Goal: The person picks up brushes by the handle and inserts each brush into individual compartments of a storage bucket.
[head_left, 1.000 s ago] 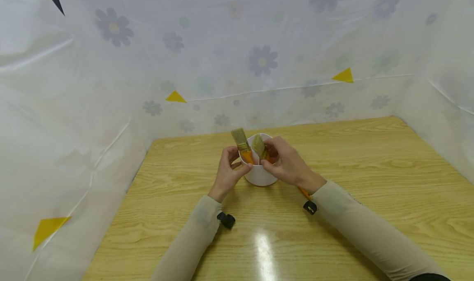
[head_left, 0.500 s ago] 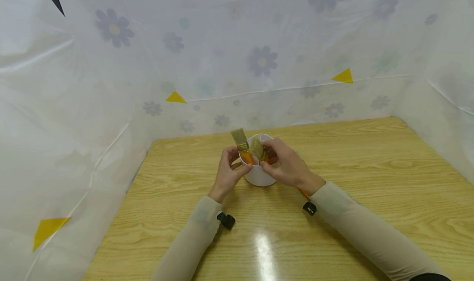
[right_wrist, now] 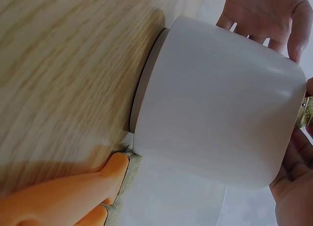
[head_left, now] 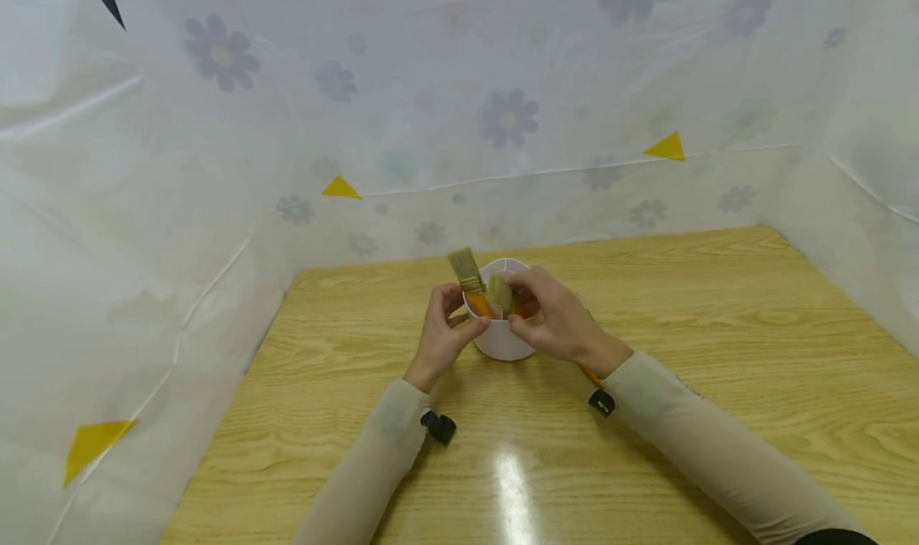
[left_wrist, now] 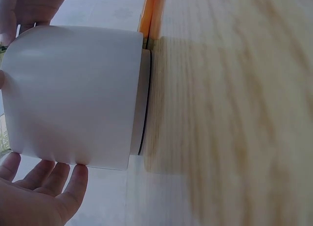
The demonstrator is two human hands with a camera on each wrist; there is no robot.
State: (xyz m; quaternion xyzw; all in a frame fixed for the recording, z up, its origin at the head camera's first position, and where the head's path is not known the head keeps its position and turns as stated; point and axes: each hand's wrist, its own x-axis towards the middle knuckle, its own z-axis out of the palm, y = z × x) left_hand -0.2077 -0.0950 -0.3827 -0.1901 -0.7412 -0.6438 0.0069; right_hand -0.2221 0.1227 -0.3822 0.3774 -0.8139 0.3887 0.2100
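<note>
A white divided holder [head_left: 505,344] stands upright on the table. My left hand [head_left: 443,331] grips its left side, thumb near the front rim; the left wrist view shows the fingertips [left_wrist: 78,173] against the wall. One paintbrush [head_left: 467,274] with an orange handle leans in the holder's left part, bristles up. My right hand [head_left: 560,317] pinches a second paintbrush [head_left: 498,290] just over the right part of the holder, bristles upward. In the right wrist view its metal ferrule [right_wrist: 305,111] shows at the rim; the lower handle is hidden inside the holder.
More orange-handled brushes [right_wrist: 68,194] lie on the table to the right of the holder, partly hidden under the right forearm in the head view. The wooden table [head_left: 345,353] meets flowered plastic sheeting [head_left: 431,130] at the back and sides, marked with yellow triangles [head_left: 666,146].
The bristles of the paintbrush in my right hand have turned and sunk slightly toward the holder. My left hand and the holder stay where they were.
</note>
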